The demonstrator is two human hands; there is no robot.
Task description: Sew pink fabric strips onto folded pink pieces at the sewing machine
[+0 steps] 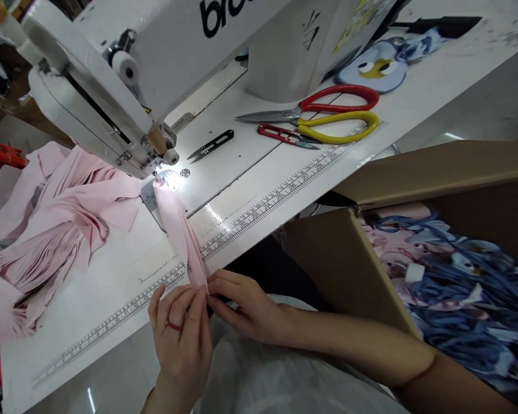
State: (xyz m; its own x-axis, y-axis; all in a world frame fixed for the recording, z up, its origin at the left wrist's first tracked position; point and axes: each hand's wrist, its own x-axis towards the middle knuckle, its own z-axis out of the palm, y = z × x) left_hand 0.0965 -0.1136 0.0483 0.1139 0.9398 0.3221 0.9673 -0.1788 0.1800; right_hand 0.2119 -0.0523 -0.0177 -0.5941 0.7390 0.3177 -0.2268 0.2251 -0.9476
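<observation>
A long pink fabric strip (179, 227) runs from under the needle of the white sewing machine (107, 103) down past the table's front edge. Its near end is folded lengthwise and pinched between the fingertips of both hands. My left hand (183, 328), with a red ring on one finger, holds the end from the left. From the right, my right hand (242, 305) grips the same end, its fingertips touching the left ones. On the table's left side lies a heap of pink strips (64, 224). The machine's lamp lights the far end of the held strip.
Black thread snips (211, 145), red snips (285, 135) and large red-and-yellow scissors (293, 115) lie on the white table (99, 287). A penguin-faced fabric piece (373, 66) is farther back. At right stands a cardboard box (345, 259) of blue and pink pieces.
</observation>
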